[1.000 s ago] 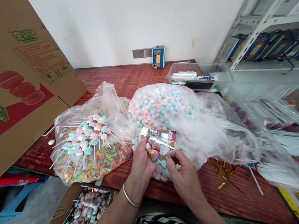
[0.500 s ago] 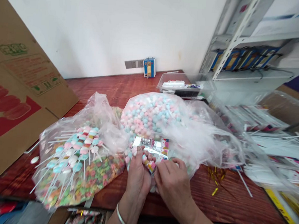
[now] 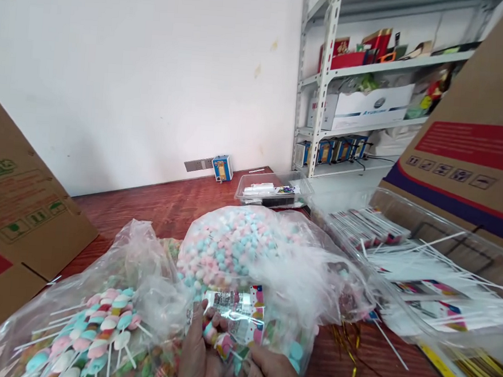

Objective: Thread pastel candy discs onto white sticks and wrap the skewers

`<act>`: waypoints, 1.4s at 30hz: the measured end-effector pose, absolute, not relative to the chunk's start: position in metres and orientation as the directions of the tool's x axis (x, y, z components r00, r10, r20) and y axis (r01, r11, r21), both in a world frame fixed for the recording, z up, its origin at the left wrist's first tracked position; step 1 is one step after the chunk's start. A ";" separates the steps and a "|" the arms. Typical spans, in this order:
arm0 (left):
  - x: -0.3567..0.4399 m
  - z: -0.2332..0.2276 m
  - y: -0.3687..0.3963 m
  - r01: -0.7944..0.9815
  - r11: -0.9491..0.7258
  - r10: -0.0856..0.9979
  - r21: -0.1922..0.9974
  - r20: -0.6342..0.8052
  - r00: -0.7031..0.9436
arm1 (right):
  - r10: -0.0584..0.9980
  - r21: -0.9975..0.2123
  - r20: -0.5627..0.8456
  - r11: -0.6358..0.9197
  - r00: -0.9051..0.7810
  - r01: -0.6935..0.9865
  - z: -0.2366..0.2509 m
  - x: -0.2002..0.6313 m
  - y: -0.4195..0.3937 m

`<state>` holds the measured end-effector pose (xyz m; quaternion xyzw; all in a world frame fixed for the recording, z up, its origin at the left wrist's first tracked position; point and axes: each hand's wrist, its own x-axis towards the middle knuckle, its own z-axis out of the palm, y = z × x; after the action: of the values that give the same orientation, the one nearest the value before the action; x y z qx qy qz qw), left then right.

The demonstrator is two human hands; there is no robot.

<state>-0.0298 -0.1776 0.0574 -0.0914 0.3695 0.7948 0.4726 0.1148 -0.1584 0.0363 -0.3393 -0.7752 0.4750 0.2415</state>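
My left hand (image 3: 199,351) lies palm up with its fingers curled round a marshmallow skewer (image 3: 210,332). Pink, white and blue pieces show between the fingers, and a dotted wrapper covers its lower end. My right hand (image 3: 271,372) has its thumb and fingers closed at the short white stick below that wrapper; the fingertips partly hide the stick. Just beyond both hands, a shiny printed wrapper (image 3: 236,315) lies on a clear bag of pastel marshmallows (image 3: 235,239). Several finished marshmallow skewers (image 3: 100,321) are piled on another plastic bag at the left.
A clear bin (image 3: 442,227) of white sticks and printed wrappers stands at the right. Gold twist ties (image 3: 354,351) lie near it. Behind are a small plastic tray (image 3: 273,181) and a blue device (image 3: 222,168). Cardboard boxes (image 3: 20,224) flank the table; metal shelving (image 3: 323,84) rises behind.
The view has tilted up and turned right, so the hands appear lower and more shelving shows. The white stick now shows between the wrapped end and my right fingers.
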 end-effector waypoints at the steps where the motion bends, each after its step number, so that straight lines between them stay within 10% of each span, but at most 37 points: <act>1: -0.028 0.060 -0.177 -0.815 -0.292 0.682 0.501 -0.488 -0.545 | 0.731 -0.903 0.052 0.325 -0.680 0.281 0.037 0.115 -0.161; 10: 0.015 0.066 -0.174 -0.761 -0.270 0.766 0.590 -0.348 -0.541 | 0.784 -0.838 0.173 0.436 -0.596 0.329 0.048 0.107 -0.157; 17: 0.004 0.065 -0.191 -0.188 -0.141 0.713 0.972 -0.032 -0.701 | 0.837 -0.851 0.180 0.396 -0.517 0.344 0.051 0.114 -0.151; 30: 0.004 0.065 -0.200 0.242 -0.031 0.686 0.970 0.196 -0.700 | 0.833 -0.830 0.220 0.433 -0.508 0.352 0.048 0.104 -0.159; 36: 0.001 0.069 -0.196 0.111 -0.110 0.783 0.988 0.154 -0.602 | 0.842 -0.865 0.229 0.406 -0.489 0.295 0.054 0.102 -0.145; 42: -0.008 0.061 -0.173 -0.624 -0.160 0.776 0.765 -0.293 -0.558 | 0.791 -0.728 0.411 0.584 -0.454 0.360 0.058 0.098 -0.137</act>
<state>-0.0081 -0.1729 0.0610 0.0839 0.4542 0.7569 0.4623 0.0981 -0.1371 0.0575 -0.3575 -0.8044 0.2829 0.3809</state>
